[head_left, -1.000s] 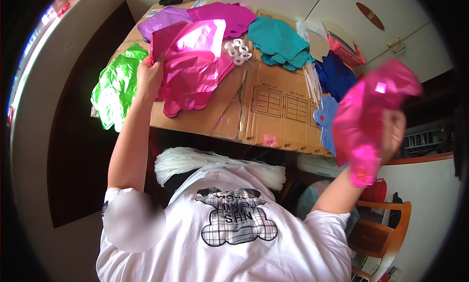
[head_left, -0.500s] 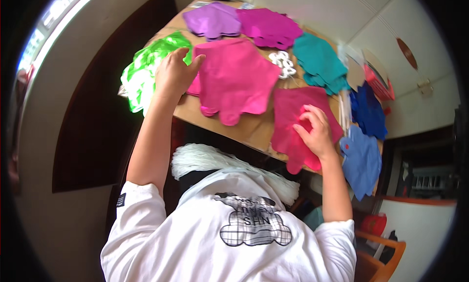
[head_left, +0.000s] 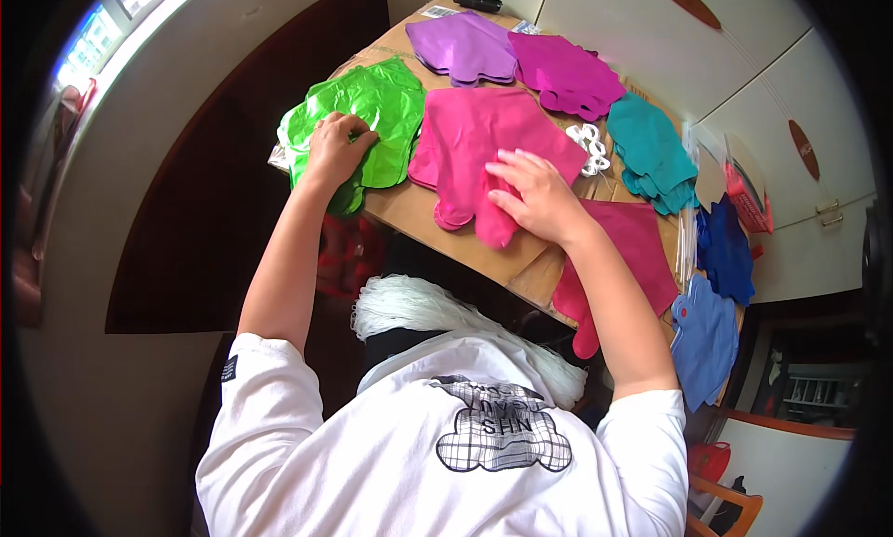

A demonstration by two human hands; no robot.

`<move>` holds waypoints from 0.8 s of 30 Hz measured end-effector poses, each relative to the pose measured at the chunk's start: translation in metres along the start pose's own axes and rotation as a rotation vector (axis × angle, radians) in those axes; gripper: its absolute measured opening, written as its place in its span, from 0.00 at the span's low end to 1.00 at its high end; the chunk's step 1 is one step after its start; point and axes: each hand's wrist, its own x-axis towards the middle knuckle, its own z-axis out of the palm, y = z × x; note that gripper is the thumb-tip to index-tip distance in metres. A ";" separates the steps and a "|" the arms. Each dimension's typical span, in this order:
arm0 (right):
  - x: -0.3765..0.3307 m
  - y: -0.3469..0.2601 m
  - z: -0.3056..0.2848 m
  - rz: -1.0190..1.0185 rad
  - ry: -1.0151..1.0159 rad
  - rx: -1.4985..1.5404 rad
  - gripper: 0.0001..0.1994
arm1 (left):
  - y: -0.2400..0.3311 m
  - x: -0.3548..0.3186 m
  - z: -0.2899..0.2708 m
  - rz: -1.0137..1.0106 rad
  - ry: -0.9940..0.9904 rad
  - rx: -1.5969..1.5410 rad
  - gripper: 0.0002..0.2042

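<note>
On a cardboard-covered table lies a stack of glossy green flat cut pieces. My left hand rests on its near left part, fingers bent and thumb apart. To the right are matte pink flat cut pieces with rounded tabs along the near edge. My right hand lies over the right side of this pink stack, fingers stretched and apart, close to a bright pink fold. A dark pink stack lies partly under my right forearm. What is under my palms is hidden.
Around them lie light purple, magenta, teal, dark blue and light blue stacks. White loops sit beside the pink stack. A white yarn bundle hangs at the table's near edge. Cabinets stand behind.
My right hand has moved left from the dark pink stack onto the pink stack. My left hand has come down onto the green pieces. The view has shifted a little.
</note>
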 end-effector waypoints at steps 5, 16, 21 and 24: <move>0.037 0.013 0.014 0.082 0.059 0.014 0.16 | 0.018 -0.007 -0.009 0.055 -0.017 0.115 0.15; 0.046 -0.012 0.016 0.064 0.126 0.042 0.12 | 0.028 -0.004 -0.012 0.039 -0.087 0.159 0.17; 0.041 -0.019 0.020 0.040 0.125 0.022 0.10 | 0.013 0.001 0.000 0.037 -0.085 0.075 0.14; 0.043 -0.024 0.021 -0.006 0.192 0.012 0.08 | 0.008 0.002 -0.001 0.051 -0.030 -0.041 0.12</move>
